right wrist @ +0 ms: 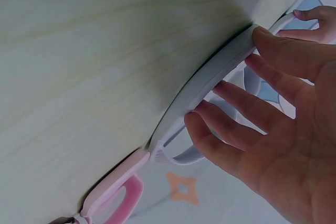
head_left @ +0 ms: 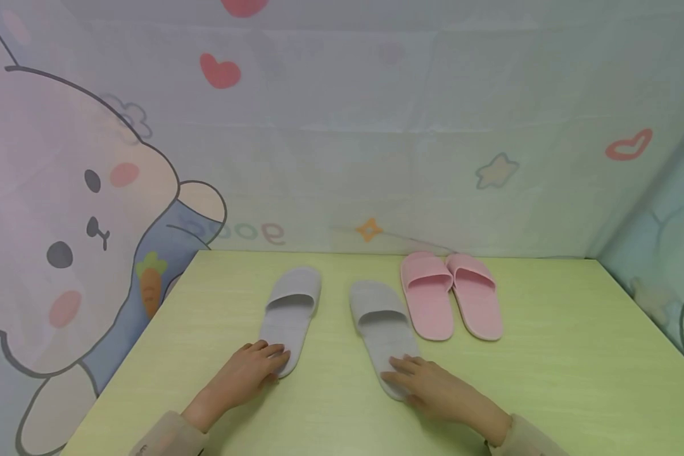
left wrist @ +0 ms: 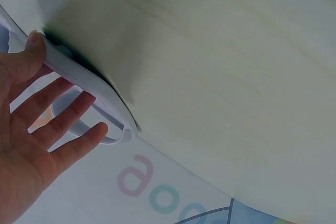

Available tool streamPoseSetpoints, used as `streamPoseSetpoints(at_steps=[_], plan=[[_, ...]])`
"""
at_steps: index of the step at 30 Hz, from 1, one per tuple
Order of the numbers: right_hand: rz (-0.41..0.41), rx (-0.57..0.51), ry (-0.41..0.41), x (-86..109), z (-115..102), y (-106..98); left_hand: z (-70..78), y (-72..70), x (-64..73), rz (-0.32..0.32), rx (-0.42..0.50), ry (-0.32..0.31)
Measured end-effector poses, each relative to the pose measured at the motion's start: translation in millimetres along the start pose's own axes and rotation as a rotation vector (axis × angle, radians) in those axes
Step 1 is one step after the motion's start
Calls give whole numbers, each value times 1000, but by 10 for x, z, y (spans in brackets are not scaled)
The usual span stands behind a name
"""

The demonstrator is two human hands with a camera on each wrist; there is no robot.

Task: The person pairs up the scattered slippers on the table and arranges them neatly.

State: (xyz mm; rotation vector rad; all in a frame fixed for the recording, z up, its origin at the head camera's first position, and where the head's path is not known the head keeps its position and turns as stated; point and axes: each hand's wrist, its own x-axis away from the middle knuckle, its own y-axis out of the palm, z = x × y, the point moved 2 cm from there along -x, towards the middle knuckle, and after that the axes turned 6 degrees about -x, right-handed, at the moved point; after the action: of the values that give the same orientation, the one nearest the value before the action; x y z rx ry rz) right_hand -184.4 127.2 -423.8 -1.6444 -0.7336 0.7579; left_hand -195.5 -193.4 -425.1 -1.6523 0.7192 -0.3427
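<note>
Two grey slippers lie toe-away on the table, set apart and angled outward at the heels. On the heel half of the left grey slipper rests my left hand, its fingers fairly straight and spread; in the left wrist view the thumb touches the slipper's edge. My right hand lies over the heel of the right grey slipper. Seen from the right wrist, its extended fingers reach along the top of the sole, with the thumb at the heel's edge. The hands hide parts of both heels.
A pair of pink slippers lies side by side just right of the right grey slipper, toes near the table's back edge. The pale yellow-green table meets a printed cloth backdrop behind, with more cloth at both sides.
</note>
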Motion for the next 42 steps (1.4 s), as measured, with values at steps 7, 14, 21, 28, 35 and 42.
streamPoseSetpoints(at_steps=[7,14,21,28,35,42], plan=[[-4,-13,22,-17,10,12,14,-18,-23,6,-5,15],[-4,-7,16,-42,25,27,22,-32,-74,27,-17,34],[-9,-26,23,-87,32,23,23,-10,-124,34,-22,39],[-11,-20,41,-117,32,38,42,4,-185,39,-16,44],[-17,-30,66,-145,23,33,62,25,-250,37,-33,52],[-22,-36,78,-184,51,43,65,55,-309,31,-33,52]])
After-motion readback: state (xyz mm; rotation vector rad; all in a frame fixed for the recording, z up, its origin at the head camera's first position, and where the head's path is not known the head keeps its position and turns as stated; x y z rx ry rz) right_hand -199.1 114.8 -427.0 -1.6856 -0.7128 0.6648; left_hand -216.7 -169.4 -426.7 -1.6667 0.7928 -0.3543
